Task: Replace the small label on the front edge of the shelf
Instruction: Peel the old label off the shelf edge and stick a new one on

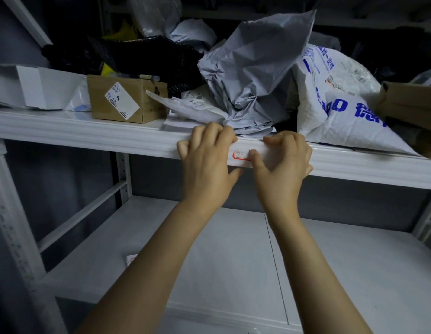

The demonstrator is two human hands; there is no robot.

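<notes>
A small white label with a red border (241, 155) is on the front edge of the white metal shelf (89, 133), with faint writing on it. My left hand (207, 162) rests against the shelf edge just left of the label, fingers curled over the top lip. My right hand (282, 160) is at the label's right end, its thumb pressing on the label and covering that part. Whether the label is fully stuck down cannot be told.
The upper shelf holds a brown cardboard box (126, 101), a crumpled grey mailer bag (255, 75), a white bag with blue print (342, 102) and black bags behind. On the lower shelf (233, 249) a small red-and-white paper (130, 260) lies by my left forearm. A white upright (14, 225) stands at left.
</notes>
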